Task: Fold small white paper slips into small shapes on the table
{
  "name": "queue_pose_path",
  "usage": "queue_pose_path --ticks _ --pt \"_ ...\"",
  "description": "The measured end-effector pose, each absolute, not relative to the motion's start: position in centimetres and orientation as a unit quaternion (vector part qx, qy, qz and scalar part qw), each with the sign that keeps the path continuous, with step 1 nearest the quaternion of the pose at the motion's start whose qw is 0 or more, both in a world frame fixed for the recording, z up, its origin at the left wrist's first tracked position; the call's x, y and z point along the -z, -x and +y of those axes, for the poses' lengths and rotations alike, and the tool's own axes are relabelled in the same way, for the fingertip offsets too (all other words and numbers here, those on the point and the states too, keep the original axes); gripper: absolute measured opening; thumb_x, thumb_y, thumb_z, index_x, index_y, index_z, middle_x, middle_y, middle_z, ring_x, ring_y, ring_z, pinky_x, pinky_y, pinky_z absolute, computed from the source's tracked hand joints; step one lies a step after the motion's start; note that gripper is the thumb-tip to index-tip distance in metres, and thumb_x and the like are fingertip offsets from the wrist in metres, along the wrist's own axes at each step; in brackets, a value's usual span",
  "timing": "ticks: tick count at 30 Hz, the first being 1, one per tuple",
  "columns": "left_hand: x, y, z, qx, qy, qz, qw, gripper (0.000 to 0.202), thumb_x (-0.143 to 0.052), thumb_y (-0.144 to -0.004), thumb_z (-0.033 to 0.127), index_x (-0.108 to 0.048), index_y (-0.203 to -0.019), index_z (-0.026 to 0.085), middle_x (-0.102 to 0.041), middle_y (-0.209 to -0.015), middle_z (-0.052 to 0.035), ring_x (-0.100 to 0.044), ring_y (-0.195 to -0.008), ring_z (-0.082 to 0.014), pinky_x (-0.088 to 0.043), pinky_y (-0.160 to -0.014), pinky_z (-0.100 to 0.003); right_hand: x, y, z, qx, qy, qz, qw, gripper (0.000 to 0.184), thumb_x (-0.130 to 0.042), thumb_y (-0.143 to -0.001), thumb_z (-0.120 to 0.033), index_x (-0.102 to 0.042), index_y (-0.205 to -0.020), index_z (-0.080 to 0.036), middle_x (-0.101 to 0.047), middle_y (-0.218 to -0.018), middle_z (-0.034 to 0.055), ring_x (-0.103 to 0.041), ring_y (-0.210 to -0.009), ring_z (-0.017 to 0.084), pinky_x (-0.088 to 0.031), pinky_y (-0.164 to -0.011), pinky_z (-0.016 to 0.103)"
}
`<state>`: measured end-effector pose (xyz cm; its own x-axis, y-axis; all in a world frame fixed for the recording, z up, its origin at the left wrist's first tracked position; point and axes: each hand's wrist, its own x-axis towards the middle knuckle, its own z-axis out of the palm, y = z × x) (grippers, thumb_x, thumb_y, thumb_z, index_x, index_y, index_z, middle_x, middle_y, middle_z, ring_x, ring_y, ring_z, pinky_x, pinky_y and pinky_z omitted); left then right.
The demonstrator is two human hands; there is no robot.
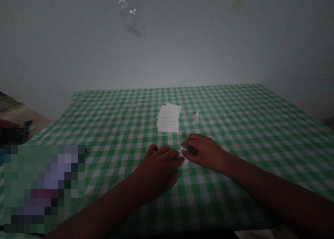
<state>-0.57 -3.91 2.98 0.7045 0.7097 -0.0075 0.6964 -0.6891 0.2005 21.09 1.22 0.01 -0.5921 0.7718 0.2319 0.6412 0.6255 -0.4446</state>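
Note:
Just above the checked tablecloth, both hands meet at a small piece of white paper [185, 155] that looks folded. My right hand [206, 151] pinches it from the right between thumb and fingers. From the left, my left hand [161, 167] grips it with its fingertips, the fingers bent and partly hiding it. Beyond the hands lies a loose stack of printed paper sheets [169, 119], its edges fanned out. A small folded white paper piece [196, 117] stands to the right of the stack.
A green and white checked tablecloth [112, 127] covers the table, which reaches back to a pale wall [182, 51]. A clear strip [133, 105] lies at the back left. A blurred-out object [49, 183] lies at the near left. A clear plastic bag [130, 18] hangs on the wall.

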Motion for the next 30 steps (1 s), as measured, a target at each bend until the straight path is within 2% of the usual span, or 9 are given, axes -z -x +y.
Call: queue_pose_path --ticks 6,17,25,30 --pt "-3.1 0.5 -3.9 -0.018 -0.918 0.384 0.094 0.041 -0.056 -0.087 0.022 -0.052 -0.127 0.029 -0.059 -0.125 -0.0057 -0.051 -0.113 -0.0289 -0.033 -0.091 -0.053 0.0 -20.2 1.8 -0.151 0.459 -0.855 0.189 0.011 -0.066 -0.083 -0.029 -0.066 -0.084 -0.018 -0.061 -0.079 0.0022 -0.057 -0.072 0.016 -0.041 -0.064 0.027" --pt "-3.4 0.3 -3.9 -0.008 -0.919 0.384 0.093 0.038 -0.055 -0.088 0.024 -0.053 -0.126 0.028 -0.058 -0.124 -0.0047 -0.050 -0.114 -0.0281 -0.034 -0.092 -0.053 -0.4 -19.2 2.4 -0.139 0.538 -0.816 0.162 0.013 -0.067 -0.081 -0.032 -0.066 -0.076 -0.021 -0.062 -0.074 -0.0010 -0.054 -0.066 0.013 -0.032 -0.058 0.026" --pt "-3.3 0.6 -3.8 -0.019 -0.917 0.386 0.104 0.038 -0.054 -0.089 0.024 -0.052 -0.127 0.030 -0.059 -0.126 -0.0039 -0.050 -0.117 -0.0266 -0.032 -0.094 -0.054 -0.1 -20.6 3.0 -0.164 0.487 -0.837 0.188 0.015 -0.064 -0.085 -0.033 -0.064 -0.078 -0.019 -0.061 -0.075 -0.0005 -0.055 -0.069 0.013 -0.035 -0.061 0.025" --pt "-3.2 0.7 -3.8 -0.018 -0.917 0.385 0.100 0.040 -0.054 -0.089 0.025 -0.051 -0.129 0.030 -0.059 -0.128 -0.0039 -0.051 -0.116 -0.0268 -0.032 -0.094 -0.054 -0.1 -20.9 2.5 -0.154 0.464 -0.853 0.180 0.017 -0.068 -0.082 -0.035 -0.063 -0.082 -0.019 -0.061 -0.078 0.0002 -0.055 -0.072 0.014 -0.036 -0.062 0.025"
